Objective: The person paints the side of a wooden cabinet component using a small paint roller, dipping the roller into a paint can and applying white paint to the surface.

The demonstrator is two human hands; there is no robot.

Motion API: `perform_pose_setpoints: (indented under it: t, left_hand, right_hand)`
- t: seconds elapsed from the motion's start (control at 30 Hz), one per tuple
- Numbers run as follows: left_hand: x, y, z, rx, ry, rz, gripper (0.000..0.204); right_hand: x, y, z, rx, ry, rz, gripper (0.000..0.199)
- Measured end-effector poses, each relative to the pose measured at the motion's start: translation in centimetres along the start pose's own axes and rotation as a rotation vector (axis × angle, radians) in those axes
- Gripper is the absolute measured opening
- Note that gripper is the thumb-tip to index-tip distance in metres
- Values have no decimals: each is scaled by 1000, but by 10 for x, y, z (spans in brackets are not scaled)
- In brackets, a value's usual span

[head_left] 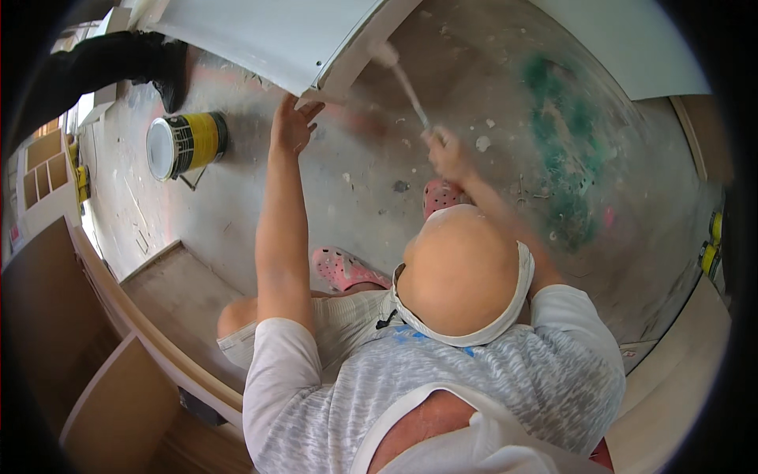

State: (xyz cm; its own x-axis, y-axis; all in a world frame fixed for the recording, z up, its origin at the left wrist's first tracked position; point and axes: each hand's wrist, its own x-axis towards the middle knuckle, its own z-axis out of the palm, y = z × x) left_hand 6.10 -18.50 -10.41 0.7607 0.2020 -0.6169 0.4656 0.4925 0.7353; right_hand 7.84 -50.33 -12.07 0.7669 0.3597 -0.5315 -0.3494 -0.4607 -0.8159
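Observation:
My left hand [293,126] is at the near corner of a white panel [268,39], its fingers gripping the corner from below and the tips partly hidden by it. In my right hand [452,156] is the handle of a small paint roller [412,96]. Its pale head is smeared by motion and lies close to the panel's right-hand edge [359,51]; whether the two touch I cannot tell. The fingers of my right hand are wrapped round the handle.
A yellow-and-black paint can [187,145] lies left of my left hand, near another person's dark-clothed leg [118,62]. Wooden cabinet carcasses [118,395] line the left side. Green paint stains [564,150] mark the floor at right, below another white panel [632,43].

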Motion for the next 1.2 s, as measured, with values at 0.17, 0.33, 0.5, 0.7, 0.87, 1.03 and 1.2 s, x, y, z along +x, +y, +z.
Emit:
perform_pose_setpoints:
  t: [0.17,0.33,0.5,0.7,0.87,1.03,1.2]
  left_hand:
    - [-7,5,3,-71,32,-34,67]
    - [-8,-1,9,-122,74,-14,71]
    - [-7,-3,17,-119,68,-17,71]
    - [-8,1,0,-126,24,14,78]
    - [7,-5,-6,-141,-11,13,90]
    - [24,-11,-35,57,138,74,103]
    - [21,-2,-37,128,224,101,109]
  right_hand:
    - [27,-16,-59,-72,136,-67,29]
    - [34,-17,-25,617,-126,179,24]
    - [17,11,14,518,-378,108,25]
    - [-41,-8,-44,-221,-242,-168,36]
    - [-42,-40,-45,-390,-280,-196,34]
    - [-45,-132,-30,-533,-421,-218,42]
    - [-54,-146,-36,-599,-389,-239,39]
